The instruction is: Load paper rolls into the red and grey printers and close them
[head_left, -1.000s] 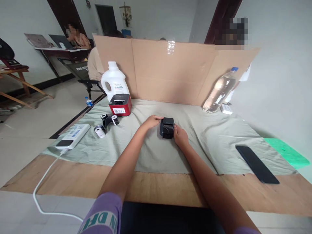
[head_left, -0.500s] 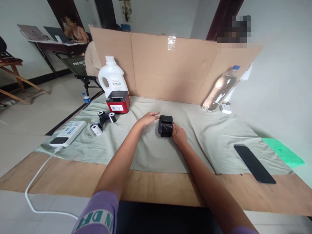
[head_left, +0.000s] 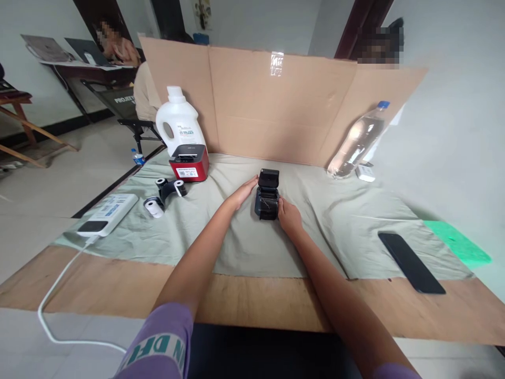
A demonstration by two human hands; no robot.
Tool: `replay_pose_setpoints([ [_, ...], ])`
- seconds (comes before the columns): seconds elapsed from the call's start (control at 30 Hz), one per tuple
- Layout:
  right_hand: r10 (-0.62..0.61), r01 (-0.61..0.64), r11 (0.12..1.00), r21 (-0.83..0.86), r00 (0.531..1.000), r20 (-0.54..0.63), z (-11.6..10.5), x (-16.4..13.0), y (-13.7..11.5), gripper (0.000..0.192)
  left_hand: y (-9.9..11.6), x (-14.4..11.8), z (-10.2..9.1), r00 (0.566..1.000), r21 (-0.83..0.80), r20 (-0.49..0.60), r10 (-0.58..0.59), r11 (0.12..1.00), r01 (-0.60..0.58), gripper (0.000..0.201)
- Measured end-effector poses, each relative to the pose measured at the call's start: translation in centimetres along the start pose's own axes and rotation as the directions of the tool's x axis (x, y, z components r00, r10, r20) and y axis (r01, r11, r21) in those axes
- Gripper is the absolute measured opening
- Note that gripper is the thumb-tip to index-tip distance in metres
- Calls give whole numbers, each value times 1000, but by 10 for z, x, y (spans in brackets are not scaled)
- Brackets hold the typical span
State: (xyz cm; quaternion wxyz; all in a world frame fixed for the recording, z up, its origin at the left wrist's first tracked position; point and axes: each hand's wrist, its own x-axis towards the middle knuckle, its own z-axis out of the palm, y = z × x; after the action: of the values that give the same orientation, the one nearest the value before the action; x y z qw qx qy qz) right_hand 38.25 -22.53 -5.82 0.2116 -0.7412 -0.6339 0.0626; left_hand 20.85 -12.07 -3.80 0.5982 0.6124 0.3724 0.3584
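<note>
**Two hands at a small black printer, lid up**

Centre of a pale green cloth [head_left: 355, 210] spread over a wooden table [head_left: 256, 302]: a small black printer [head_left: 267, 197], lid tilted open toward the far side. Left hand [head_left: 241, 192] flat against its left flank, fingers stretched out, not curled round anything. Right hand [head_left: 289, 216] pressed to its near right corner; fingers tucked behind the casing, so hard to tell whether gripping or only steadying. Inside of the open printer too dark to make out.

Further left on the cloth – a red and black printer [head_left: 189, 163] in front of a white jug [head_left: 176, 122], then a few small paper rolls [head_left: 153, 206] lying loose, well apart from the hands. Near the left edge, a white power bank [head_left: 107, 213] with a white cable [head_left: 59, 295] trailing off the table. Far right, a black phone [head_left: 411, 262] lying flat; behind it a clear bottle [head_left: 357, 142] leaning against a cardboard screen [head_left: 272, 100] – view beyond the table blocked by that screen. Another person seated at a desk in the far left background, mostly hidden, face blurred.
</note>
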Motion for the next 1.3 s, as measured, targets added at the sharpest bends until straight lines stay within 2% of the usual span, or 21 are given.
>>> replay_pose_setpoints([
  [0.17,0,0,1000,8,1000,-4,-1,-1,-1,56,4,5,7,984,252,-83,158,958,-133,50],
  [0.23,1,-1,1000,7,1000,-7,0,-1,-1,56,8,4,8,967,450,-87,241,875,-177,40],
  [0.33,-3,3,1000,7,1000,-5,0,-1,-1,56,11,2,11,948,716,-51,315,673,-185,27],
  [0.4,-2,2,1000,10,1000,-2,0,-1,-1,55,13,1,14,960,792,-27,280,592,-151,27],
  [0.6,-4,4,1000,30,1000,-1,-1,-1,-1,56,29,17,19,998,841,-54,27,540,31,33],
  [0.73,-2,2,999,51,1000,1,0,0,0,54,42,38,26,997,819,-33,-73,569,69,29],
  [0.93,-12,13,997,76,1000,-14,0,0,1,54,44,51,34,995,782,-26,-92,618,78,28],
  [1.03,-23,25,996,84,999,-24,1,0,2,53,51,44,30,999,762,-25,-41,646,46,29],
  [1.17,-21,22,997,79,1000,-19,1,-1,2,53,64,26,15,995,712,-29,99,701,-49,26],
  [1.3,-17,20,996,89,999,-32,-1,-1,1,54,66,-7,-7,981,553,-17,191,819,-150,30],
])
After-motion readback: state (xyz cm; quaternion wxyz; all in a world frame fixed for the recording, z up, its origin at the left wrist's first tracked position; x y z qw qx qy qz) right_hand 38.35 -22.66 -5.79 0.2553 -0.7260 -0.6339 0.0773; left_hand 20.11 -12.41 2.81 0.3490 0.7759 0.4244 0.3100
